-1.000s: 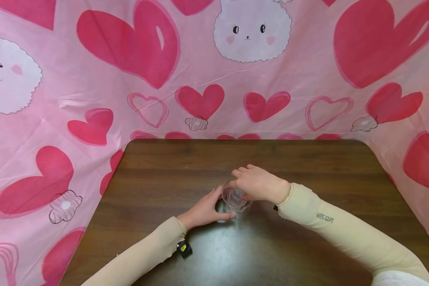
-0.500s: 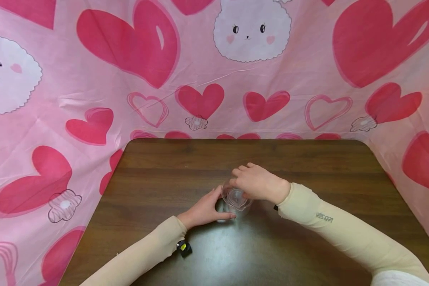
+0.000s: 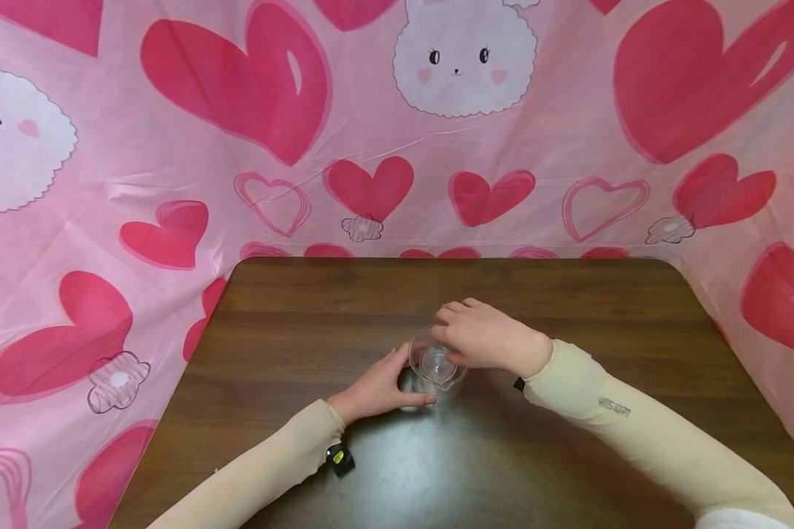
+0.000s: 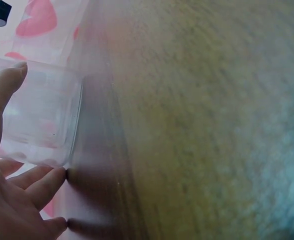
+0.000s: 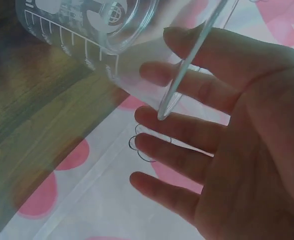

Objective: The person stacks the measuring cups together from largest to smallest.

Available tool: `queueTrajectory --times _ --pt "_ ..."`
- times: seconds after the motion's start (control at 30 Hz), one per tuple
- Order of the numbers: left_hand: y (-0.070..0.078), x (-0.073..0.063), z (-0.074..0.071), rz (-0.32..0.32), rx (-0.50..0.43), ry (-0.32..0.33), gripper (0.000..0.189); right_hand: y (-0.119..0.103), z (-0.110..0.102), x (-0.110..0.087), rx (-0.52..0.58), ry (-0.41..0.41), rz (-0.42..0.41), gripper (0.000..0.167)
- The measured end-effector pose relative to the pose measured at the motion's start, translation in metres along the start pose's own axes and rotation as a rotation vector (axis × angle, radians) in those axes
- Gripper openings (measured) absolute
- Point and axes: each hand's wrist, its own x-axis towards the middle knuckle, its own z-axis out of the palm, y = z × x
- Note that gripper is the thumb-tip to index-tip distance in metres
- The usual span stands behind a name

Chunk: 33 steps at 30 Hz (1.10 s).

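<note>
A clear beaker (image 3: 447,385) stands upright on the table. In the right wrist view, white graduation lines and print mark its wall, and a smaller clear round vessel (image 3: 437,363) appears nested inside. My left hand (image 3: 378,389) holds the beaker from the left, thumb on the near side and fingers on the far side. The left wrist view shows that thumb (image 4: 9,85) against the clear wall. Over the beaker's right rim hovers my right hand (image 3: 490,336), its fingers spread and fairly straight, thumb and forefinger reaching past the rim without pinching anything visible.
The brown wooden table (image 3: 324,294) has rounded far corners. Pink cloth (image 3: 344,110) printed with hearts and white animal faces hangs behind it and at both sides. A small black wrist device (image 3: 340,459) is strapped under the left sleeve.
My right hand has shifted slightly up and right, uncovering more of the beaker's mouth. The nested circles inside look more level than before. My left hand stays put.
</note>
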Motion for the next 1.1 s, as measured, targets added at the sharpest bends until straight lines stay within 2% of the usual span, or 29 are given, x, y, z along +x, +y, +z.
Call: queueTrajectory --times 0.17,0.3,0.73,1.1 --pt "0.001 -0.001 0.000 0.000 0.006 0.009 0.092 0.001 0.004 -0.007 0.039 0.017 -0.007 0.034" --pt "0.003 -0.002 0.001 -0.006 0.004 0.005 0.094 0.002 0.006 -0.014 0.053 0.062 -0.019 0.032" --pt "0.003 -0.002 0.001 -0.015 -0.001 0.015 0.091 0.012 0.006 -0.042 0.196 0.187 0.027 0.038" --pt "0.005 -0.001 0.000 -0.022 0.007 0.012 0.089 0.016 0.006 -0.061 0.165 0.244 0.072 0.036"
